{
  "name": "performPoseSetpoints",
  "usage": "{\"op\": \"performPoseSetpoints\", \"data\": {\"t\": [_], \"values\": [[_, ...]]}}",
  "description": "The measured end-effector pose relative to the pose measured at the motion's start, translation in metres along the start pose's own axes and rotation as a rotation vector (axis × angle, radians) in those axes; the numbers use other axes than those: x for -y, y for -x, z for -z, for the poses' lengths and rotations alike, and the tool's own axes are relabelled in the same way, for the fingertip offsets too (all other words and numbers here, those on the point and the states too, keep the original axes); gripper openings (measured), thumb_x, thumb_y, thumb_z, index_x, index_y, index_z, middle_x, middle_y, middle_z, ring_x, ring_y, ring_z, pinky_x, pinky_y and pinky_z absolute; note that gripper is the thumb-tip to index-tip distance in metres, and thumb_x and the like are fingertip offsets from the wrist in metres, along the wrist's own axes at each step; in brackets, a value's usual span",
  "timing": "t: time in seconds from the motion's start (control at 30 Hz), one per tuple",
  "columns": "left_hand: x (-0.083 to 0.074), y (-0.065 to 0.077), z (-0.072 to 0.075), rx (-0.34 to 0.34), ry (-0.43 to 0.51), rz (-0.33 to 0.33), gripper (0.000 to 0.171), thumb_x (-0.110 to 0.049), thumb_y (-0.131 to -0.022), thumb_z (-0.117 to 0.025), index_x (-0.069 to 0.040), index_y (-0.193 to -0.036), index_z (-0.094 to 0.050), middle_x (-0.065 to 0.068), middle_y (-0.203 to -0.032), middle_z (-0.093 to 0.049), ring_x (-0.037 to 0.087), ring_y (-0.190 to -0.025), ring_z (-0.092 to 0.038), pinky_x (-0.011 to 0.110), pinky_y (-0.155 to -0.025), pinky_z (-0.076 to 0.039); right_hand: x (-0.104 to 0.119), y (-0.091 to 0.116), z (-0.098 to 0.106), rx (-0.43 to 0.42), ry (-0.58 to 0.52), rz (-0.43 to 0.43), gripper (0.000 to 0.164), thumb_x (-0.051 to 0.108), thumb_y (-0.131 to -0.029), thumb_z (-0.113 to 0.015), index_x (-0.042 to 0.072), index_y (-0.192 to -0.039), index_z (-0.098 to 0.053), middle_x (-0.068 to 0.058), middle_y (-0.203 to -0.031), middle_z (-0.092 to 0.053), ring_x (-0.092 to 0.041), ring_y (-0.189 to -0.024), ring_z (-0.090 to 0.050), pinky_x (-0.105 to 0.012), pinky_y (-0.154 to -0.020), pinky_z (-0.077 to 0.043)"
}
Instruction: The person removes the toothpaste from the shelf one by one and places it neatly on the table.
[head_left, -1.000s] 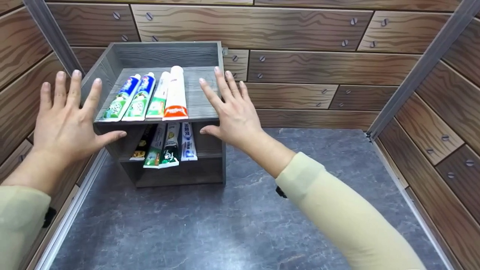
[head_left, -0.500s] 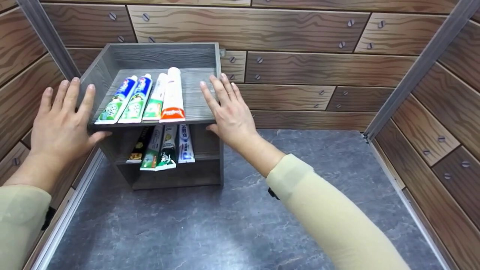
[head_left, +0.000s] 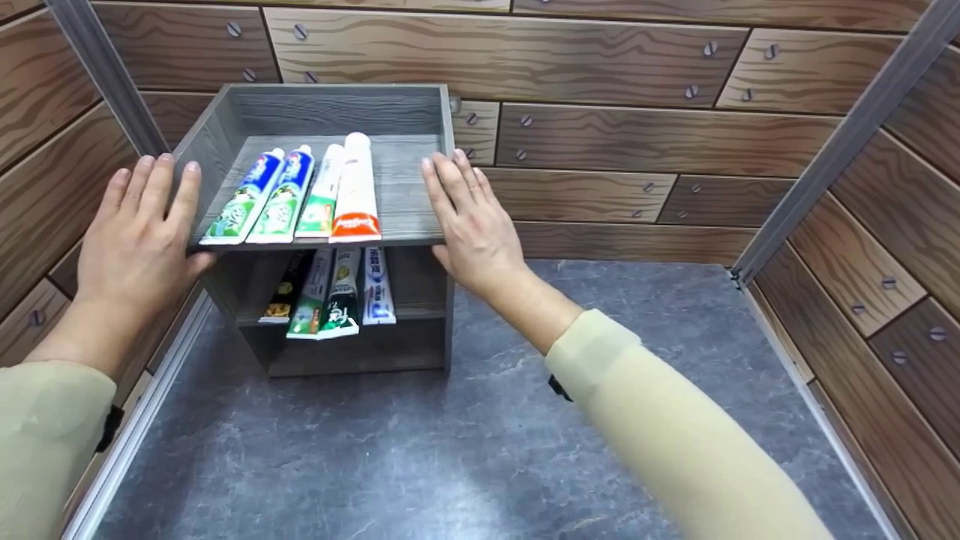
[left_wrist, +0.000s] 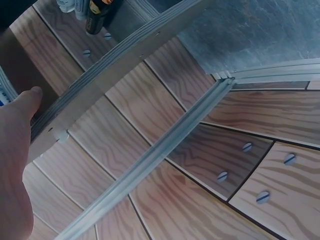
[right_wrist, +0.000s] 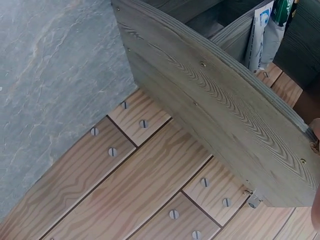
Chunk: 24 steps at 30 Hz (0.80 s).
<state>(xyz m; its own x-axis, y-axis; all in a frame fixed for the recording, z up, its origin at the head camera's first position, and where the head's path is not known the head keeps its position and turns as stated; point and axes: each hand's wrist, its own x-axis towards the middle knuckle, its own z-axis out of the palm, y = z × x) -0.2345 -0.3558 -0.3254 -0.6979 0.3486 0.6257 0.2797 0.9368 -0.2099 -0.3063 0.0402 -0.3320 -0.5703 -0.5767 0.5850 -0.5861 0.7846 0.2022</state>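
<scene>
A grey wood-grain shelf unit [head_left: 411, 187] stands at the back left. Its top level bears two blue-and-green toothpaste tubes [head_left: 281, 196], a white-and-green tube [head_left: 321, 199] and a white tube with a red end [head_left: 355, 184]. On the level below lie several more toothpaste tubes [head_left: 341, 296], their ends jutting past the front edge. My left hand [head_left: 139, 240] lies along the unit's left side, fingers straight, thumb at the front corner. Against the right side rests my right hand [head_left: 480, 232], fingers extended together. Neither hand holds a tube. In the left wrist view, the left thumb [left_wrist: 31, 100] shows beside the side panel.
Wood-patterned walls [head_left: 600, 67] with printed screws enclose the space. A grey marbled floor [head_left: 480, 450] spreads in front and right of the unit. Metal rails [head_left: 825, 157] run up the corners. A small metal bracket [right_wrist: 254, 200] sits at the unit's rear right edge.
Both hands, earlier spread wide, have brought their fingers closer together. The left hand has come in to the unit's left side, the right to its right side. The tubes look unmoved.
</scene>
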Motion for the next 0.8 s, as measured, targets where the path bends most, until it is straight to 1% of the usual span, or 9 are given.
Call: {"op": "performPoseSetpoints", "data": {"t": [0.17,0.3,0.47,0.53,0.8], "values": [[-0.004,-0.001,0.0,-0.029,0.007,-0.014,0.113,-0.017,-0.07,-0.096,0.003,-0.162,-0.033,0.039,-0.157,-0.038,0.057,-0.146,-0.037,0.056,-0.13,-0.02,-0.005,0.002,0.001,-0.009,-0.03,0.018,0.111,0.025,-0.079,-0.093,-0.002,-0.165,-0.029,-0.02,-0.167,-0.034,-0.04,-0.159,-0.024,-0.043,-0.132,-0.017],[-0.01,-0.003,0.0,-0.069,0.002,-0.048,0.113,-0.017,-0.068,-0.097,0.004,-0.161,-0.036,0.04,-0.155,-0.04,0.058,-0.143,-0.04,0.059,-0.127,-0.026,-0.013,0.007,0.003,-0.018,-0.04,0.019,0.111,0.024,-0.078,-0.093,-0.003,-0.164,-0.029,-0.021,-0.167,-0.034,-0.041,-0.159,-0.025,-0.045,-0.132,-0.016],[-0.026,-0.012,-0.001,-0.107,0.012,-0.084,0.113,-0.018,-0.067,-0.098,0.005,-0.16,-0.038,0.04,-0.153,-0.042,0.058,-0.141,-0.042,0.063,-0.123,-0.031,-0.03,0.018,0.009,-0.044,-0.04,0.015,0.111,0.021,-0.076,-0.093,-0.004,-0.164,-0.03,-0.022,-0.166,-0.036,-0.041,-0.158,-0.026,-0.045,-0.132,-0.017],[-0.033,-0.015,-0.003,-0.112,0.015,-0.094,0.113,-0.018,-0.067,-0.099,0.005,-0.16,-0.038,0.04,-0.153,-0.043,0.058,-0.141,-0.042,0.063,-0.122,-0.032,-0.037,0.023,0.01,-0.052,-0.043,0.016,0.111,0.02,-0.075,-0.093,-0.005,-0.163,-0.03,-0.022,-0.166,-0.036,-0.041,-0.158,-0.027,-0.045,-0.132,-0.017],[-0.06,-0.03,-0.012,-0.115,0.034,-0.11,0.116,-0.019,-0.064,-0.101,0.005,-0.159,-0.039,0.041,-0.153,-0.043,0.057,-0.142,-0.042,0.063,-0.123,-0.032,-0.065,0.045,0.016,-0.101,-0.024,0.03,0.113,0.018,-0.071,-0.096,-0.006,-0.162,-0.033,-0.023,-0.163,-0.039,-0.043,-0.155,-0.032,-0.048,-0.13,-0.024]]}}
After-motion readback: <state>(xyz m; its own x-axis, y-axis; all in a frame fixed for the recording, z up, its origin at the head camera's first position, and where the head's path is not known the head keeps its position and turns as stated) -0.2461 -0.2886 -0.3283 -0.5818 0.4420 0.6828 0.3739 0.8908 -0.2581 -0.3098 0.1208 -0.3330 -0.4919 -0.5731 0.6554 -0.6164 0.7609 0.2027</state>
